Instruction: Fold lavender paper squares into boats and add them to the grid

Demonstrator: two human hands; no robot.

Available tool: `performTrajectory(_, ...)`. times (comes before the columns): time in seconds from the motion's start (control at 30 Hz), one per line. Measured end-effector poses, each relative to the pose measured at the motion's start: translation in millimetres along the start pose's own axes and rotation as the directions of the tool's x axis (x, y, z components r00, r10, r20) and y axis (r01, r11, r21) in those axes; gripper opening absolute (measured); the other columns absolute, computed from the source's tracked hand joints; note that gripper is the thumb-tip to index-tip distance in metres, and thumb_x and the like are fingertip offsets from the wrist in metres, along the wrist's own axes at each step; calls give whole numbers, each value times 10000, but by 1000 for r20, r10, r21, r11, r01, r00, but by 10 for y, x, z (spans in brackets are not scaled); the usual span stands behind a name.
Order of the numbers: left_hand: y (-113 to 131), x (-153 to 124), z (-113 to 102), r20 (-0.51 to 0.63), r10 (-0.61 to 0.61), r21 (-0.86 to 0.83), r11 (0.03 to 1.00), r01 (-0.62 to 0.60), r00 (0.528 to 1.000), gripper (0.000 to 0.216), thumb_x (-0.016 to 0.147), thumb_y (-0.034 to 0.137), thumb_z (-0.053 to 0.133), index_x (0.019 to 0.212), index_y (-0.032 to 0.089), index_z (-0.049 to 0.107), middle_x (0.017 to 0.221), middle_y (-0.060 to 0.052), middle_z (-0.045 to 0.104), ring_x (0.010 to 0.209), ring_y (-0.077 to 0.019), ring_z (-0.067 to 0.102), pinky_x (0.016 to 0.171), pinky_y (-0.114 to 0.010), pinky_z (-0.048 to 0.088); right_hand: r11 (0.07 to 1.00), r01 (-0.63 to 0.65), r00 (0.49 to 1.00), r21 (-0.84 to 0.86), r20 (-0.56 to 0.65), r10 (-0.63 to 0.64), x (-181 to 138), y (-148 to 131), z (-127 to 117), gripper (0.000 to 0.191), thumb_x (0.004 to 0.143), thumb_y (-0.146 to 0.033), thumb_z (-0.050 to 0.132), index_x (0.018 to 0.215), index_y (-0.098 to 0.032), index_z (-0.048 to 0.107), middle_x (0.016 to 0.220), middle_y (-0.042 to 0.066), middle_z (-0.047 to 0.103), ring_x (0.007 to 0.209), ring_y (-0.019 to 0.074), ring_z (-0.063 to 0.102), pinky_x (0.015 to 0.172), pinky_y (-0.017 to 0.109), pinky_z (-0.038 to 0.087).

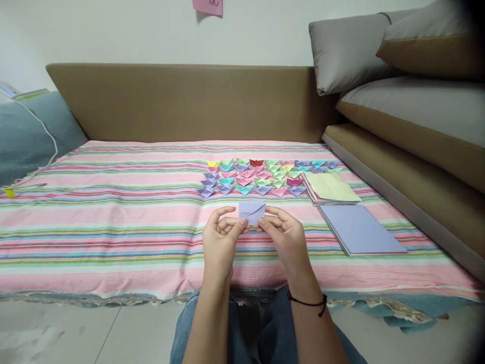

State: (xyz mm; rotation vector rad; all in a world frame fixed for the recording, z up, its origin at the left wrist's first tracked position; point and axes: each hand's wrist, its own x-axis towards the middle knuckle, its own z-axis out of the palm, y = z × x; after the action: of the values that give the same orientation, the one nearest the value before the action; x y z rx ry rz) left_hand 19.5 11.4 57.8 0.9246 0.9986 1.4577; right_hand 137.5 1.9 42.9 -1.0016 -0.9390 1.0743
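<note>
Between my two hands is a small folded piece of lavender paper (pixel 252 211), held up just above the striped cloth (pixel 125 217). A slanting fold edge crosses its face. My left hand (pixel 223 230) pinches its lower left part with thumb and fingers. On the other side, my right hand (pixel 284 230) grips the lower right part the same way. Right beyond the paper lie rows of small folded paper boats (pixel 244 180) in purple, pink, green, blue, yellow and red.
Right of the boats lie a stack of pale yellow square paper (pixel 333 187) and a pile of lavender sheets (pixel 361 230). Grey and brown cushions (pixel 413 111) are heaped along the right. A brown backrest (pixel 189 103) closes off the back. A white cable (pixel 49 136) runs at the left.
</note>
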Motion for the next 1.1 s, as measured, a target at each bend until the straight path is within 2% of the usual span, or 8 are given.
performTrajectory(0.13, 12, 12, -47, 118, -47, 76, 996, 38, 992, 260, 601, 233, 762, 808, 136, 637, 569, 19, 624, 552, -109, 595, 603, -225, 477, 1000, 21, 1000, -10, 10, -21, -3, -1, -11, 187, 701, -269, 698, 854, -168, 658, 756, 34, 711, 738, 186, 665, 722, 315, 528)
performTrajectory(0.27, 11, 10, -54, 228, -67, 158, 987, 31, 971, 199, 657, 248, 725, 814, 143, 659, 638, 3, 625, 585, -102, 571, 583, -209, 455, 1000, 18, 1000, -21, -1, -18, -13, -19, -21, 115, 671, -249, 715, 737, -169, 664, 701, 26, 701, 723, 188, 665, 693, 298, 527)
performTrajectory(0.43, -13, 5, -28, 187, -15, 209, 978, -24, 982, 181, 670, 278, 717, 775, 139, 668, 617, -8, 616, 577, -119, 561, 559, -225, 450, 998, 8, 1000, -58, -8, -9, -7, -35, -20, 164, 660, -269, 724, 775, -166, 668, 712, 37, 705, 739, 206, 671, 712, 325, 538)
performTrajectory(0.57, -5, 3, -32, 140, -15, 198, 980, -13, 990, 203, 645, 290, 739, 762, 138, 674, 591, -4, 612, 545, -109, 547, 538, -214, 434, 999, 7, 1000, -42, 3, -7, 4, -26, -17, 228, 629, -291, 752, 805, -171, 671, 736, 37, 710, 737, 206, 671, 719, 332, 544)
performTrajectory(0.87, 21, 37, -84, 266, -34, 218, 976, -26, 963, 177, 625, 249, 748, 740, 142, 665, 556, 11, 582, 515, -94, 513, 504, -203, 403, 997, 65, 995, -37, -78, -68, -41, -19, -26, 117, 675, -260, 720, 687, -163, 656, 612, 6, 656, 545, 131, 584, 524, 246, 461)
performTrajectory(1.1, 82, 37, -163, 313, -44, 228, 973, -30, 949, 170, 645, 242, 741, 744, 150, 637, 590, 21, 549, 542, -92, 490, 526, -204, 392, 992, 76, 997, -99, 16, -75, -43, -66, -2, 159, 743, -296, 658, 643, -174, 633, 539, -24, 563, 507, 101, 499, 489, 220, 410)
